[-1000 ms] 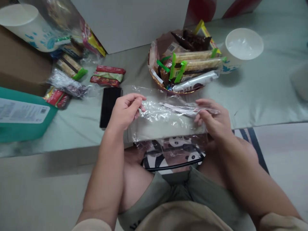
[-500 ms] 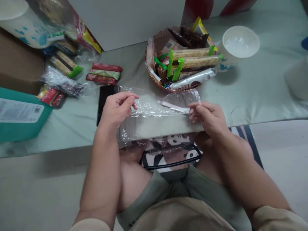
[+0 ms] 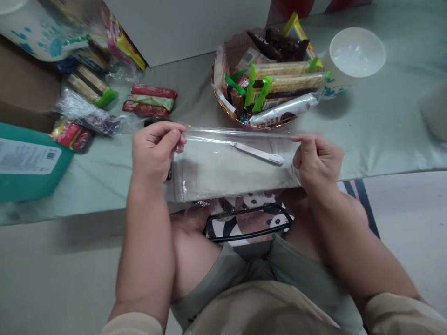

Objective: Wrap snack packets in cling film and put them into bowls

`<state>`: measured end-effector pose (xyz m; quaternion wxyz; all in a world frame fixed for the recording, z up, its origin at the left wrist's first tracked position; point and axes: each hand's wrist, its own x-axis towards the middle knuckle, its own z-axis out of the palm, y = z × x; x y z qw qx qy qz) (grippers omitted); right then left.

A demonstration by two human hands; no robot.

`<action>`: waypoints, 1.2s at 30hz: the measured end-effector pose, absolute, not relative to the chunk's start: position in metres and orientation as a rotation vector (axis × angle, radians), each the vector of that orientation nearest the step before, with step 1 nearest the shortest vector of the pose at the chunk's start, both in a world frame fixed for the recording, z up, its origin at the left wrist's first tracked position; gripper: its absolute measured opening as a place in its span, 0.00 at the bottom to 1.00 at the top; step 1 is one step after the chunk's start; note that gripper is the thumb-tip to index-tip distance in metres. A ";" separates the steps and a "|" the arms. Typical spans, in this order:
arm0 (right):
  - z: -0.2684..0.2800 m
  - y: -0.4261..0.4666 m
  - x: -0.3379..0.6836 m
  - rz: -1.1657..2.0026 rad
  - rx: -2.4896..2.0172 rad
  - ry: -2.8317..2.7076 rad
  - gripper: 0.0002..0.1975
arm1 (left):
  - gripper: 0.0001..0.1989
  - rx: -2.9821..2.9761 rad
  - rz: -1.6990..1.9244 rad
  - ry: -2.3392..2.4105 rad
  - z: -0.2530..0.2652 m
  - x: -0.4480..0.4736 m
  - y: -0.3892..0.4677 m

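My left grip (image 3: 153, 151) and right grip (image 3: 319, 158) are each pinched closed on a strip of clear plastic (image 3: 237, 135), drawn taut between them above the worktop (image 3: 387, 125), just in front of the snack bowl (image 3: 233, 47). A white pen-like tool (image 3: 260, 153) lies aslant below the strip, nearer my right side, untouched by my fingers. More see-through wrapping (image 3: 223, 177) lies at the front edge; I can't tell whether it's one piece with the strip. A phone (image 3: 153, 122) shows partly behind my left wrist.
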<state>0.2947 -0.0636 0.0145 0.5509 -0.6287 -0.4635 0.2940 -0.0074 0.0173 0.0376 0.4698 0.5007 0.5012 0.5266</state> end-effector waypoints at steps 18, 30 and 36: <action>0.016 -0.045 0.302 0.753 -1.263 -0.797 0.19 | 0.08 1.331 1.002 1.275 0.028 0.014 0.012; 0.014 -0.052 0.315 1.108 -1.128 -1.197 0.26 | 0.20 1.047 1.365 1.260 0.031 0.020 0.022; 0.016 -0.054 0.305 0.922 -1.342 -1.265 0.08 | 0.16 0.992 1.409 1.238 0.037 0.023 0.021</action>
